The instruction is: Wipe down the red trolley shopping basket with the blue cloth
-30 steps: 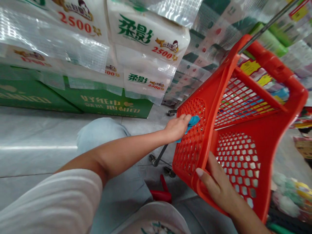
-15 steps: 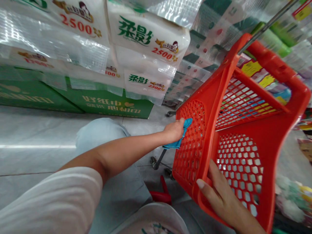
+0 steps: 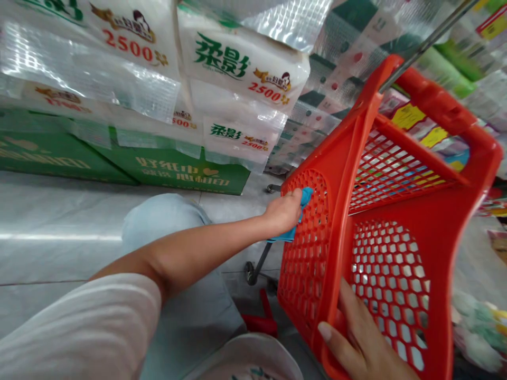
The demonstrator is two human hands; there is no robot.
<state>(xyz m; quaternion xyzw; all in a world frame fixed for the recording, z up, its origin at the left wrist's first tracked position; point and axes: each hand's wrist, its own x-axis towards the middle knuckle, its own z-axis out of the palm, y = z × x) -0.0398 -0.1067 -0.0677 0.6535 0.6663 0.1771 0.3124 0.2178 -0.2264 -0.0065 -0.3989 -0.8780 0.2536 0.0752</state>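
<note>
1. Red plastic shopping basket (image 3: 340, 211): tilted, near the person's knee (image 3: 162, 216); judged light and stiff, best held by its solid rim.
2. Left hand (image 3: 283, 214): closed on a soft blue cloth (image 3: 306, 198), pressed against the mesh wall.
3. Right hand (image 3: 358, 343): fingers curled, clasping the lower rim.

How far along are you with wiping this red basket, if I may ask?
Nothing looks visibly finished yet. In hand: the left hand presses a blue cloth on a perforated wall of the red basket, while the right hand grips its edge. Left: the other mesh walls.
</note>
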